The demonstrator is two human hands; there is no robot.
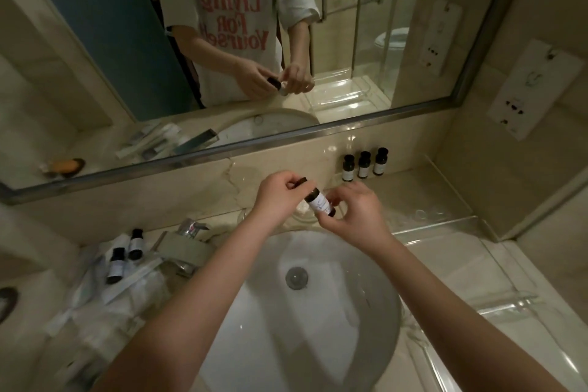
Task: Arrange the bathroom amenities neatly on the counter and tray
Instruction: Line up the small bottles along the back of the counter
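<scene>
Small bottle (319,202), tilted, held above the sink (350,312) at 12 o'clock: left hand (280,192) pinches its cap end, right hand (353,216) its base. Risk: a slip drops it into the basin. 3 bottles (364,165) stand at 1 o'clock.

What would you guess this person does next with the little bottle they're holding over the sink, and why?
Probably carry the held bottle to the right and stand it beside the row of three bottles upright against the back wall. Both hands, left hand and right hand, grip it tilted above the sink, and that row looks like the tidy group being built.
</scene>
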